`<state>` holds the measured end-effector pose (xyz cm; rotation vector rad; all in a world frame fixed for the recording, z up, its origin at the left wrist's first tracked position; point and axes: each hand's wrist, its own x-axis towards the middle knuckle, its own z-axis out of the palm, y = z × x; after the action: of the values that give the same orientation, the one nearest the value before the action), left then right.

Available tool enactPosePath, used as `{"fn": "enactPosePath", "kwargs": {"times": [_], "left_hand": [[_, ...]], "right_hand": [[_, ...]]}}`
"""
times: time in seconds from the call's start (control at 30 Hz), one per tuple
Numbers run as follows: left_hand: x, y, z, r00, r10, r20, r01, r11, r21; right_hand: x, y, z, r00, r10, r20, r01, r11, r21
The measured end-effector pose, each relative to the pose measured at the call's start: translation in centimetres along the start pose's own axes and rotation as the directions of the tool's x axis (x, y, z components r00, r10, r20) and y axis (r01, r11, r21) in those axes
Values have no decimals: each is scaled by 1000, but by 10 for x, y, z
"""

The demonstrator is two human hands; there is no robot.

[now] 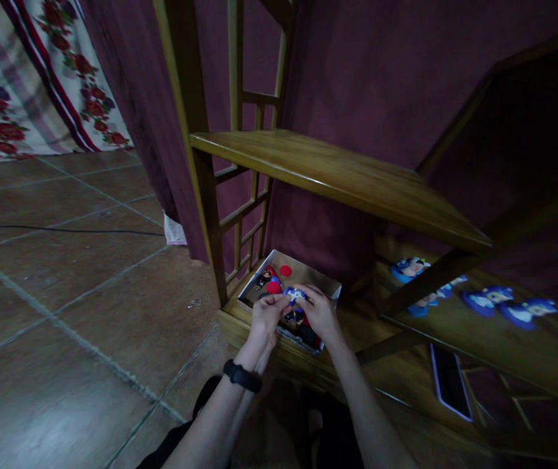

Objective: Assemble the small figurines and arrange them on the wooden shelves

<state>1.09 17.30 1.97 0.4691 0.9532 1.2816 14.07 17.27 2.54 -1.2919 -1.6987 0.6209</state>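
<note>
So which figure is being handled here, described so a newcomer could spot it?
Start at the wooden shelf unit against the dark red wall and drop to its lowest board, where an open cardboard box sits. Above it, the left hand and right hand pinch one small blue figure. It alone is lifted; the others lie in the box or further right.

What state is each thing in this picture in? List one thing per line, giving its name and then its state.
Cardboard box: open, on the low shelf, holding red and dark pieces.
Small blue and white figure: held between both hands above the box.
Left hand: closed on the figure.
Right hand: closed on the figure.
Blue figures: lying in a row on the lower shelf.
Phone: lying flat, screen dark.
Upper shelf: bare.
</note>
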Motion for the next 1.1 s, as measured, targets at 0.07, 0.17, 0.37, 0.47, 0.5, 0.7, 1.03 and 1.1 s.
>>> {"fn": "enactPosePath", "kwargs": {"times": [0.07, 0.17, 0.37, 0.47, 0.5, 0.7, 1.03, 1.1], "left_hand": [[0, -2, -1, 1000, -13, -2, 13, 1000, 0], [1, -3, -2, 999, -40, 6, 40, 999, 10], [3, 2, -1, 994, -95, 59, 98, 993, -58], [5, 2, -1, 983, -169, 67, 177, 975, -138], [6, 2, -1, 978, -193, 72, 203, 966, -163], [10, 2, -6, 958, -239, 158, 263, 952, -157], [2, 18, -9, 957, -225, 184, 232, 973, -16], [0, 19, -10, 962, -184, 204, 191, 981, -17]], "right_hand": [[0, -1, -1, 1000, -8, 14, 8, 1000, 1], [-2, -5, -3, 999, -13, 29, 13, 1000, 11], [0, -7, 1, 999, 47, 16, -49, 980, 193], [2, 0, 6, 993, 114, -37, -100, 956, 277], [2, 2, 7, 989, 140, -40, -122, 949, 292], [4, 11, 15, 974, 219, 63, -222, 845, 487], [4, -2, 5, 963, 231, 138, -268, 780, 566], [4, -6, 3, 966, 200, 162, -257, 780, 570]]}}
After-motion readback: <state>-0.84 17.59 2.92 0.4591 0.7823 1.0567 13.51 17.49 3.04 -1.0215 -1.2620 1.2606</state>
